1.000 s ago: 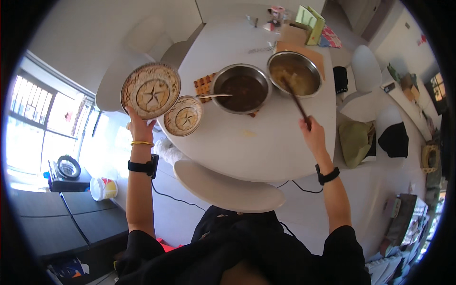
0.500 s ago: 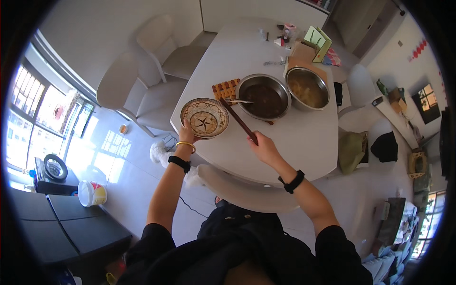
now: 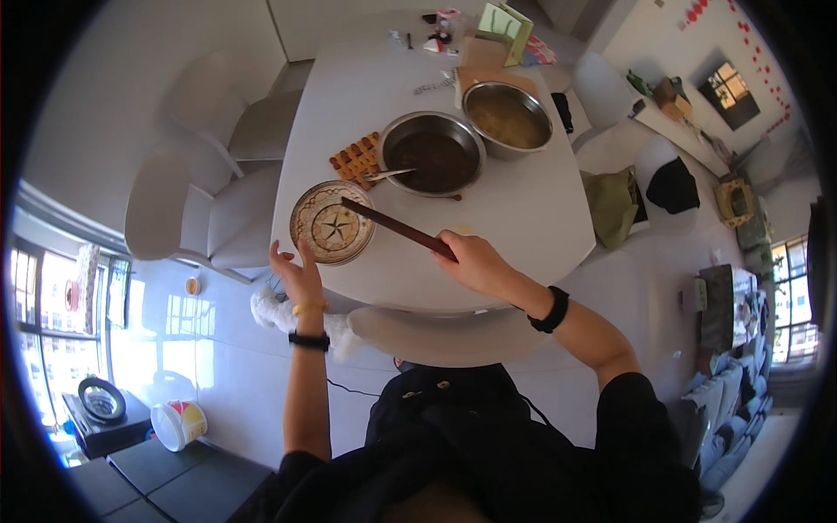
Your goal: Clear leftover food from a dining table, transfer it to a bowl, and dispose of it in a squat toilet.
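Observation:
My right hand [image 3: 478,261] is closed around a long dark brown wooden stick [image 3: 397,229], whose far end reaches over the rim of a patterned bowl [image 3: 307,218]. Whether it is one piece or a pair held together, I cannot tell. The bowl has a star on its inner base and sits at the table's left edge, with no food visible in it. My left hand [image 3: 300,277] is at its near side, fingers spread and a fingertip at the rim. Beyond stands a steel basin [image 3: 475,179] of dark brown liquid, a light-coloured utensil handle [image 3: 390,174] leaning out.
A second steel basin [image 3: 547,144] with yellowish contents stands behind on the right. A wooden trivet mat [image 3: 353,160] lies left of the first basin. A green paper bag [image 3: 514,30] is at the table's far end. A chair back [image 3: 436,336] and a white furry animal [image 3: 272,309] are near me.
The bowl has gone from my left hand's hold to the tabletop, and those fingers have spread. My right hand has swung the stick's tip left over the bowl. The view has shifted.

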Tool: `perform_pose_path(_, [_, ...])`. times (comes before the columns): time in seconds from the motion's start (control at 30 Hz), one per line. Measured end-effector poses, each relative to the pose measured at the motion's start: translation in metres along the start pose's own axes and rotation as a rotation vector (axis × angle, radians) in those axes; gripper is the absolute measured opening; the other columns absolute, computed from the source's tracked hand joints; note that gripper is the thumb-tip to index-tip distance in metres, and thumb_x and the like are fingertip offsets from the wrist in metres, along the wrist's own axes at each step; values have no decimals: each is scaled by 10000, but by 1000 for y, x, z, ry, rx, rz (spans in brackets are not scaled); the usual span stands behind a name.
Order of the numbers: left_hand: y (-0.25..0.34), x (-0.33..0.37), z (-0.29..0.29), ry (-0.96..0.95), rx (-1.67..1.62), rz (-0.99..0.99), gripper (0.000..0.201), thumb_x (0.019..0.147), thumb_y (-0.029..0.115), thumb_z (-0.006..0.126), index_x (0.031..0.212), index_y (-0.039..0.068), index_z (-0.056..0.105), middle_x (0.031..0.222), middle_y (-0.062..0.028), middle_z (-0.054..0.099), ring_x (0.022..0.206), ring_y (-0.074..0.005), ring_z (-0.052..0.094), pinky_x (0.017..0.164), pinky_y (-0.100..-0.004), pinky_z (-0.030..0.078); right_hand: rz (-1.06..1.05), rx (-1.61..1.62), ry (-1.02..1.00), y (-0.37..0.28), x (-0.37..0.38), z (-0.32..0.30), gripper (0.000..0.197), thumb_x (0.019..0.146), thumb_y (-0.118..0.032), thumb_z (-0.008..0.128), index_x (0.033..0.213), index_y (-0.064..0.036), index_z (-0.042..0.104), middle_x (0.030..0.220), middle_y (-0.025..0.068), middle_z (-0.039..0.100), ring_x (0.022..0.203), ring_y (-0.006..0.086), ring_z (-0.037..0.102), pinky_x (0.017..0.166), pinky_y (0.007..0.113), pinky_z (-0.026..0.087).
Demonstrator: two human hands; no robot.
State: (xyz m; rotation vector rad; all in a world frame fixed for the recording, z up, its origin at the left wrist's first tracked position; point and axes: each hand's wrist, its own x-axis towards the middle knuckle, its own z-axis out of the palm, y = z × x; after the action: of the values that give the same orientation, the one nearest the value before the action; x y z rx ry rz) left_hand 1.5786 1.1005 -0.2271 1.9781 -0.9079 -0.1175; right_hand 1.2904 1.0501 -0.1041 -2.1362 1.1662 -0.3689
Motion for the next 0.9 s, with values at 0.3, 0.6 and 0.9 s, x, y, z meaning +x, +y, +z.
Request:
perform_pose_path(0.3, [169,-145,-31,-982,-1405,-515,528,882,467,378,1269,108,375,1272,-144,400,1197,-267,356,1007,-400,254,-231,233,-406,-33,-56,-4,249,821,-199,526,1026,-60,497,866,173,588,754,342,576,658,384,464])
perform_pose_path(0.6, [133,-146,-8,-508,-1644,-913,427,904,335,439,561,127,292,542,-28,360,702,-215,485,852,-381,371,-20,-19,-455,159,41,0,327,742,-260,627,955,-20,560,909,144,560,775,241,591,653,340,491])
perform_pose_path(0.9, [136,-192,-8,-343,-1541,-945,428,913,327,412,554,128,291,528,-19,353,602,-188,429,740,-363,397,-126,-407,13,191,65,43,229,715,-107,613,885,10,513,981,172,497,908,304,527,702,366,473])
